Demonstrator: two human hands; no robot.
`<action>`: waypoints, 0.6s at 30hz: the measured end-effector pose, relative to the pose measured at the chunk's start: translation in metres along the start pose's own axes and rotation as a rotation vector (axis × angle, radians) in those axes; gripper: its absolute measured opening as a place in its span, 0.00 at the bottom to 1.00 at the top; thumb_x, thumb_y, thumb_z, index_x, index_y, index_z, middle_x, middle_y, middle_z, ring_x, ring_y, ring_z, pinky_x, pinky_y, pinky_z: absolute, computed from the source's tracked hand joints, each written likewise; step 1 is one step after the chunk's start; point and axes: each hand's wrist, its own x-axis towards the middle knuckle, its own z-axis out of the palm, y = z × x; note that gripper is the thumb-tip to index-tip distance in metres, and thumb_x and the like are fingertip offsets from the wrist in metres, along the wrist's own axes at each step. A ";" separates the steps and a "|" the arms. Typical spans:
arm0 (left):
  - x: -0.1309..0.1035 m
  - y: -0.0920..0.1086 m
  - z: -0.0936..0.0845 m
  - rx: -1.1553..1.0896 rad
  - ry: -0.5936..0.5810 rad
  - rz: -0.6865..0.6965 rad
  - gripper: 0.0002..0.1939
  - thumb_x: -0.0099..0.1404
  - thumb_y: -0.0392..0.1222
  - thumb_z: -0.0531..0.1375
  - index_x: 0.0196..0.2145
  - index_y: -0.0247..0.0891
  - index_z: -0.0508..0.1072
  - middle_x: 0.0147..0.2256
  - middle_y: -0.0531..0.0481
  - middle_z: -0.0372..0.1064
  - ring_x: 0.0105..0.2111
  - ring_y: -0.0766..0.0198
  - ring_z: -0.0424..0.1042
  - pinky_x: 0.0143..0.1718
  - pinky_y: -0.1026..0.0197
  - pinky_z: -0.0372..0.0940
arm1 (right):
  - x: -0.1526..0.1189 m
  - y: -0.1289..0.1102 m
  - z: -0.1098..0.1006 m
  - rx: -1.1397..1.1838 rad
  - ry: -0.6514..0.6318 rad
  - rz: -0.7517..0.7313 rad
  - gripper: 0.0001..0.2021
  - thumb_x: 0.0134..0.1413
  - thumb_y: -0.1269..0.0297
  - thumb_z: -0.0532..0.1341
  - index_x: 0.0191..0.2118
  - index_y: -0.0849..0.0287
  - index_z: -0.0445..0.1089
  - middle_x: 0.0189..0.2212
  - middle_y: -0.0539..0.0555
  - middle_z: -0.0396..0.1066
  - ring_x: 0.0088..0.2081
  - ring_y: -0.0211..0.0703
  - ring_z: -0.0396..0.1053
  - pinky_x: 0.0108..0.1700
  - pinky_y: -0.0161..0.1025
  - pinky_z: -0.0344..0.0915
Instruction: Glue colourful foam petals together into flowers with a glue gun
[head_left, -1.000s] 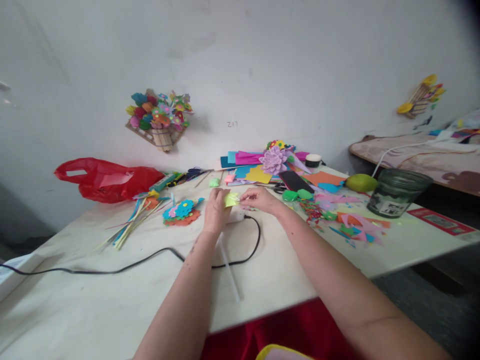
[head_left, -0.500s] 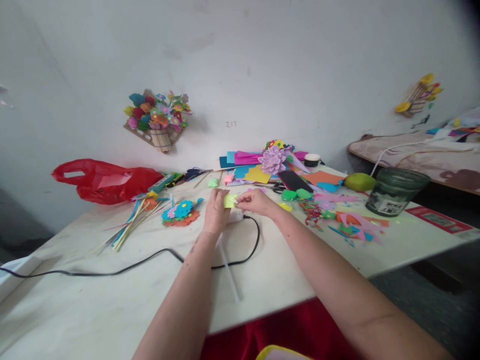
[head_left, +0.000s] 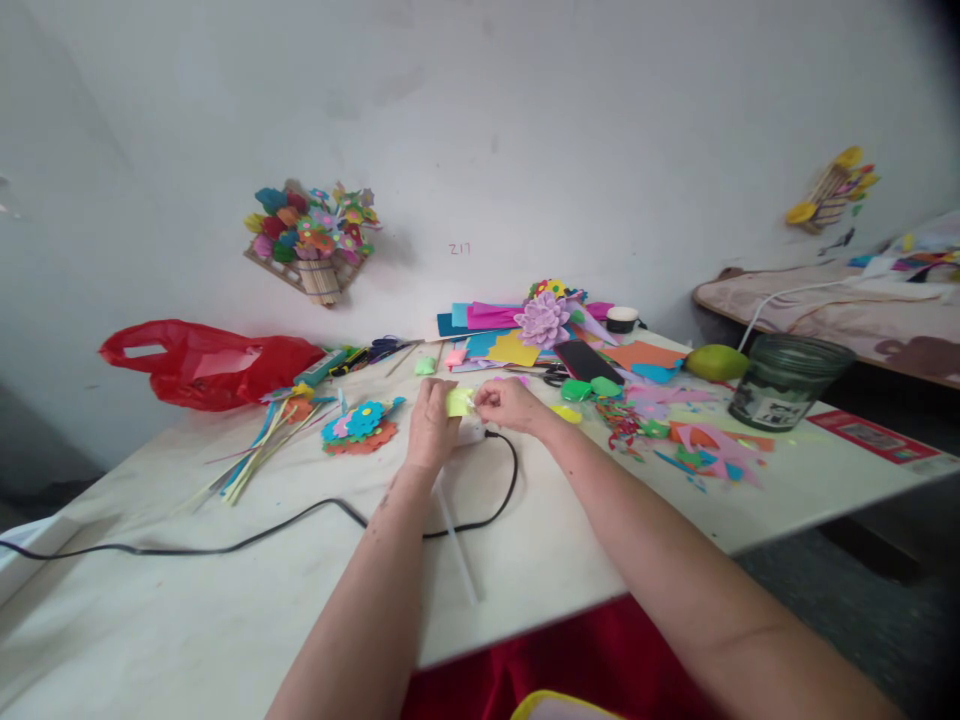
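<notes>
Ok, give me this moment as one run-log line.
left hand: holds yellow piece | right hand: at yellow piece's right edge, grip unclear | on table: black cord, translucent stick

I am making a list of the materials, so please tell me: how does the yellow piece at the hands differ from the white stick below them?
Colour: the yellow piece is bright; the white stick is pale. Shape: the piece looks short and broad; the stick is long and thin. State: the left hand holds the piece; the stick's visible length is outside both hands.
</notes>
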 end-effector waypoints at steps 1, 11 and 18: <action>0.000 -0.001 0.000 0.002 0.005 -0.006 0.20 0.51 0.28 0.53 0.43 0.36 0.63 0.39 0.44 0.59 0.40 0.58 0.64 0.40 0.58 0.62 | 0.000 -0.001 0.000 0.027 -0.002 0.005 0.04 0.39 0.71 0.58 0.26 0.62 0.68 0.18 0.49 0.67 0.20 0.35 0.66 0.21 0.31 0.61; 0.000 -0.004 0.001 0.009 0.027 -0.021 0.20 0.50 0.28 0.54 0.43 0.37 0.63 0.39 0.45 0.60 0.39 0.59 0.64 0.40 0.58 0.62 | 0.000 -0.002 -0.002 0.128 -0.062 0.015 0.08 0.41 0.71 0.57 0.30 0.63 0.71 0.17 0.50 0.69 0.15 0.32 0.62 0.20 0.32 0.61; 0.000 -0.002 0.000 0.019 0.031 -0.019 0.18 0.52 0.29 0.54 0.43 0.36 0.63 0.38 0.45 0.60 0.39 0.59 0.64 0.39 0.59 0.62 | -0.005 -0.012 -0.008 0.220 -0.147 0.062 0.06 0.44 0.66 0.59 0.26 0.64 0.67 0.19 0.51 0.69 0.17 0.31 0.62 0.21 0.30 0.61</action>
